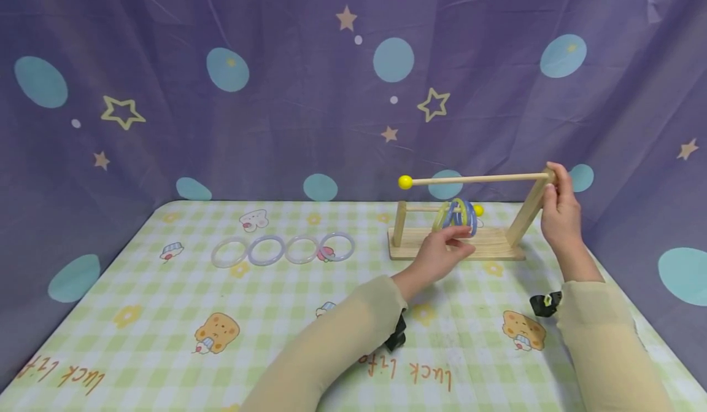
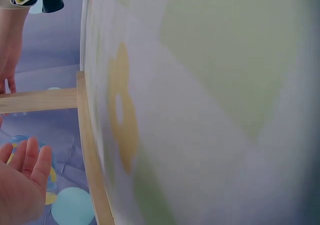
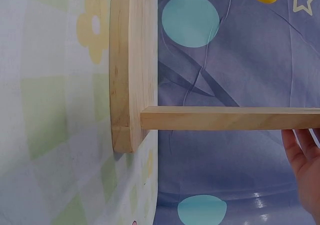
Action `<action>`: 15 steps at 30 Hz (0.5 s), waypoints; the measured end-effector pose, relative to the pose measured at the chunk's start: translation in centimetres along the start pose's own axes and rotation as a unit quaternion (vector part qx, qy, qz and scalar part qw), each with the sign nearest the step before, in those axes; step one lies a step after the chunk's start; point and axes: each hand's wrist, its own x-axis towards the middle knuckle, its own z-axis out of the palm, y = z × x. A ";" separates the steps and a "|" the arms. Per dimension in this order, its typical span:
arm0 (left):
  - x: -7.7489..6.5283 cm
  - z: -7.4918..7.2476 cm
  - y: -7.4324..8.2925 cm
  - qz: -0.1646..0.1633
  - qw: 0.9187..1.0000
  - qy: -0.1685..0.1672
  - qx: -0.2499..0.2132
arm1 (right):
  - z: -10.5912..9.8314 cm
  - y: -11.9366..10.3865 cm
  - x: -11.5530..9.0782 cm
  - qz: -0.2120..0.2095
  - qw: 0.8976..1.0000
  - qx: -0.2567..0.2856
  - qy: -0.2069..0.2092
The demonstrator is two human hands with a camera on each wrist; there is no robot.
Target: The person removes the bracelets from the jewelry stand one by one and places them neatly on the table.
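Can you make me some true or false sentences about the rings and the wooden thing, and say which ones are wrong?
1. The right hand holds the tall post near its top. True.
2. The bunched rings hang on the upper rod. False: the bunched rings are around the lower rod.
3. Four loose rings lie on the tablecloth. True.
4. A red ball tips the upper rod. False: the ball on the upper rod is yellow.
5. The left hand is by the bunched rings. True.

stand [image 1: 491, 240]: lt wood
ball tips [image 1: 405, 182]: yel
rod rings [image 1: 471, 217]: blue + yel
loose rings [image 1: 251, 251]: lilac + whitish
bench cloth [image 1: 166, 301]: grn/wht check, yel flwrs
curtain [image 1: 309, 93]: purp w/ teal dots, stars
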 end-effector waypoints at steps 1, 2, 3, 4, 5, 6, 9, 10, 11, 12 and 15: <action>0.0 0.1 0.0 -0.001 1.000 0.002 0.000 | 0.0 0.0 0.0 -0.001 1.000 0.001 0.001; 0.1 0.1 0.0 -0.003 1.000 0.003 0.001 | 0.0 -0.1 -0.1 -0.001 1.000 0.001 0.001; 0.1 0.2 0.0 -0.006 1.000 0.005 0.003 | 0.0 -0.1 -0.1 -0.002 1.000 0.002 0.001; 0.1 0.3 0.0 -0.008 1.000 0.007 0.003 | 0.0 -0.1 -0.1 -0.002 1.000 0.002 0.001; 0.2 0.4 0.0 -0.010 1.000 0.010 0.003 | -0.1 -0.1 -0.1 -0.001 1.000 0.002 0.000; 0.2 0.4 0.1 -0.015 1.000 0.012 0.003 | -0.1 -0.1 0.0 -0.001 1.000 0.002 0.000; 0.4 0.8 0.2 -0.025 0.999 0.020 -0.007 | -0.1 0.0 0.1 0.002 1.000 0.004 0.000; 0.5 1.0 0.3 -0.030 0.999 0.023 -0.012 | -0.1 0.0 0.1 0.002 1.000 0.004 0.000; 0.5 1.1 0.3 -0.034 0.999 0.026 -0.017 | -0.1 0.0 0.1 0.003 1.000 0.004 -0.001; 0.6 1.3 0.4 -0.038 0.999 0.028 -0.021 | -0.1 0.0 0.1 0.003 1.000 0.003 -0.001; 0.7 1.7 0.5 -0.046 0.998 0.034 -0.027 | -0.1 -0.1 0.0 0.002 1.000 0.002 -0.002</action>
